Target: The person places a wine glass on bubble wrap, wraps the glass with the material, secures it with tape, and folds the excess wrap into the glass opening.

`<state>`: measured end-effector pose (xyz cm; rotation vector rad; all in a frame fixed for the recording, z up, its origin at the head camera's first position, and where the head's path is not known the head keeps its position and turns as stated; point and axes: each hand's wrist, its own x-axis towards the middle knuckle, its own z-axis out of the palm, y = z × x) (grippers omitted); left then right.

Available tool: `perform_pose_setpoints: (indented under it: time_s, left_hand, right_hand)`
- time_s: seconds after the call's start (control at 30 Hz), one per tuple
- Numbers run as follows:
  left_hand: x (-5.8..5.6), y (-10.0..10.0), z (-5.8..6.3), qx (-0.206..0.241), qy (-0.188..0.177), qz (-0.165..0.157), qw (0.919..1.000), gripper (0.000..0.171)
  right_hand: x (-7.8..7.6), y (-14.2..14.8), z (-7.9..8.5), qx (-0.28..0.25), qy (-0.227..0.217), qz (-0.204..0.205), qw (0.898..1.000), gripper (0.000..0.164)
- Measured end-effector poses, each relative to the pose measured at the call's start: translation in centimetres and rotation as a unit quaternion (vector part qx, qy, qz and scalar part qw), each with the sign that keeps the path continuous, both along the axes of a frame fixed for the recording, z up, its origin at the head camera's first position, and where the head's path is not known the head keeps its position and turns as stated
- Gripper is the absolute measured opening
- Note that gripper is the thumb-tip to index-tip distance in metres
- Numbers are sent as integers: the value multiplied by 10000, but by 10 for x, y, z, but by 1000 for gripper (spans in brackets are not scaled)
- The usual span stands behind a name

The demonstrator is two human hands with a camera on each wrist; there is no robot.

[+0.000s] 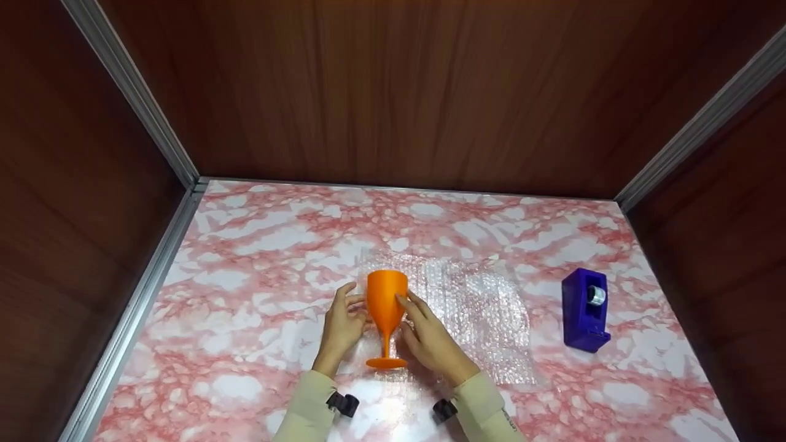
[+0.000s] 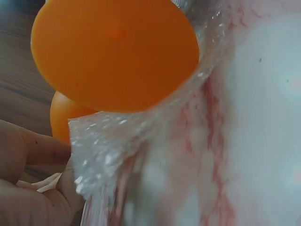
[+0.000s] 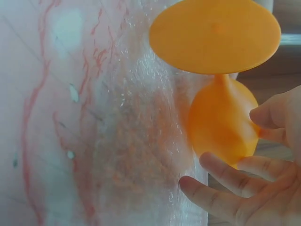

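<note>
An orange goblet (image 1: 387,301) lies on a sheet of clear bubble wrap (image 1: 473,313), its round foot towards me and its bowl pointing away. To its left, my left hand (image 1: 342,328) has thumb and finger at a raised edge of the bubble wrap (image 2: 101,150), pinching it beside the goblet. On the other side my right hand (image 1: 433,337) touches the bowl, fingers spread and fairly straight. The goblet's foot (image 3: 216,37) fills the upper part of the right wrist view, with the right fingers (image 3: 225,174) beside the bowl below it.
A purple tape dispenser (image 1: 583,310) with a roll of clear tape stands to the right of the wrap. Red-and-white marbled patterning covers the table (image 1: 245,344). Dark wood panels (image 1: 399,92) with metal edge rails (image 1: 147,116) enclose the back and sides.
</note>
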<state>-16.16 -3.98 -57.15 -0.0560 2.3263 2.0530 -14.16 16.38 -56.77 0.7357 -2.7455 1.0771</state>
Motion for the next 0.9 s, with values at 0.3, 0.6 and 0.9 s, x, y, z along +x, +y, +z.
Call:
perform_pose_setpoints:
  time_s: [0.3,0.6,0.9]
  left_hand:
    - [-3,3,-4,442,-228,81,9987,55]
    - [-4,2,-12,460,-42,-314,9984,44]
    - [-2,2,-14,517,34,-569,9970,46]
  right_hand:
    - [-1,1,-3,-216,16,-41,9998,55]
    - [0,3,-3,-349,-263,-137,9989,60]
    - [0,6,-4,-384,131,-259,9988,56]
